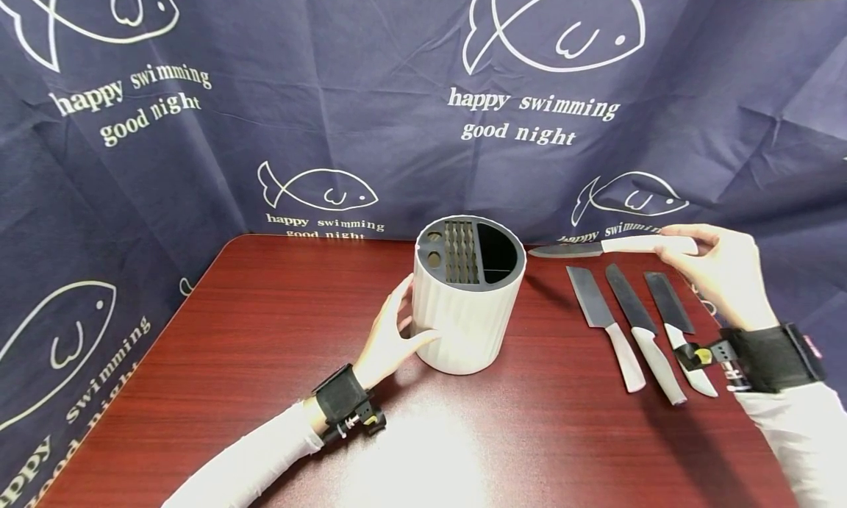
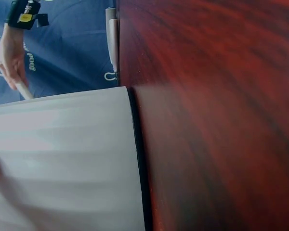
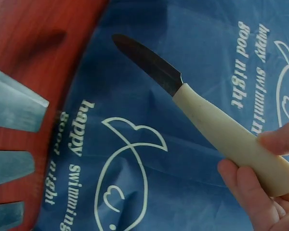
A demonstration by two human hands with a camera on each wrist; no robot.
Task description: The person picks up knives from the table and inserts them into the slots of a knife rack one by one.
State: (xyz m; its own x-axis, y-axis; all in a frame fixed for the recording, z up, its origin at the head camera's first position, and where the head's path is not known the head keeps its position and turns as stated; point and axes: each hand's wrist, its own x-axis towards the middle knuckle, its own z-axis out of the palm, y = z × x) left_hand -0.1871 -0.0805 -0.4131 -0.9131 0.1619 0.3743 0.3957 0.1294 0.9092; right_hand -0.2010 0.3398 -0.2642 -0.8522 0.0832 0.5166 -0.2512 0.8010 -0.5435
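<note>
A white ribbed knife holder (image 1: 463,324) stands upright on the table, its dark top showing round holes, a slotted part and a wide black opening. Against its left side is my left hand (image 1: 390,339), the thumb across the front and the fingers reaching round the far side. My right hand (image 1: 728,273) pinches the pale handle of a small knife (image 1: 635,246) near its butt end. That knife's dark blade points left toward the holder's rim, raised at the table's back edge. In the right wrist view the knife (image 3: 216,125) is held between thumb and fingers.
On the table's right side lie a cleaver (image 1: 605,328), a long knife (image 1: 645,331) and another broad-bladed knife (image 1: 671,302), handles toward me. A dark blue printed cloth (image 1: 397,89) hangs behind the red-brown table (image 1: 278,295).
</note>
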